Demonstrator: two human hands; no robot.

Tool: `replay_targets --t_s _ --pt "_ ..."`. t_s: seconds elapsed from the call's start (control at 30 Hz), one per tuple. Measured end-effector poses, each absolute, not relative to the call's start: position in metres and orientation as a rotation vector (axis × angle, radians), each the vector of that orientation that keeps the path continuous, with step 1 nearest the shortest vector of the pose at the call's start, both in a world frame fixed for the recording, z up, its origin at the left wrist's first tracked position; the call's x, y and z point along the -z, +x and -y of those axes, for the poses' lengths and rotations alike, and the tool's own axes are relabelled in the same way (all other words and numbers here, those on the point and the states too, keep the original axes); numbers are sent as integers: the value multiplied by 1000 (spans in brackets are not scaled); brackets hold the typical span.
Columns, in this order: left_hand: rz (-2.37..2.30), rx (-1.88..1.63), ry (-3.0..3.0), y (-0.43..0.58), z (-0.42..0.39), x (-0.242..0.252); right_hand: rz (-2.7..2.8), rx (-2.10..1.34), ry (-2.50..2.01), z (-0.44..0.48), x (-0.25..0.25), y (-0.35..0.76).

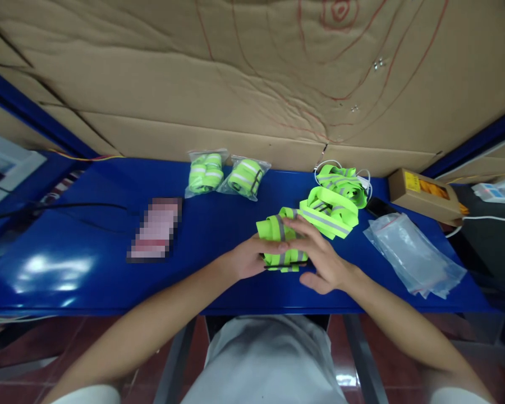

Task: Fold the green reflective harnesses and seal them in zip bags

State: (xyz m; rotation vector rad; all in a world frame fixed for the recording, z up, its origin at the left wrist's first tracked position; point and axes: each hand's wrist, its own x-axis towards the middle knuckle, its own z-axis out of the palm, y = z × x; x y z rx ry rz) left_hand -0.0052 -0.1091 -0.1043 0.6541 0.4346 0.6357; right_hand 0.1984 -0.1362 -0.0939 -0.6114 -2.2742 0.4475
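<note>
A neon-green reflective band (278,230) with grey stripes lies folded on the blue table (219,224) in front of me. My left hand (252,257) grips the band's lower part, fingers wrapped round it. My right hand (320,255) rests on the band from the right, its fingers lying over the top and pressing the folds together. Just beyond it a loose pile of the same green bands (334,196) lies on the table.
Two sealed clear bags with green bands (225,175) sit at the back. A stack of clear zip bags (412,252) lies at right, a cardboard box (425,193) behind it. A blurred flat item (155,229) lies at left. A cardboard wall (252,78) backs the table.
</note>
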Motion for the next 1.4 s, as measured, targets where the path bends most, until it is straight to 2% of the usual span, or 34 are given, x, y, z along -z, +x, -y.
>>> replay_targets --t_s 0.2,0.3,0.43,0.6,0.77,0.93,1.07,1.17,1.4 --pt "-597 -840 948 1 114 115 1498 -711 -975 138 93 183" --pt "-603 -1032 1278 0 119 113 1403 -1059 -1088 136 101 174" --pt "-578 -1151 1556 0 122 107 1183 -1489 -1009 135 110 167" --pt "-544 -1142 1764 0 118 110 843 -1749 -862 136 108 165" --pt "-627 -1151 2060 -7 105 113 875 -1771 -832 133 97 172" --pt "-430 -967 1872 -13 96 108 901 -1714 -883 127 91 182" --pt "-472 -1132 1844 -16 95 100 943 -1696 -958 125 94 183" --pt "-499 -1224 2052 -19 99 96 1066 -1703 -957 128 97 178" --pt "-563 -1201 2235 -18 107 97 890 -1776 -995 128 100 176"
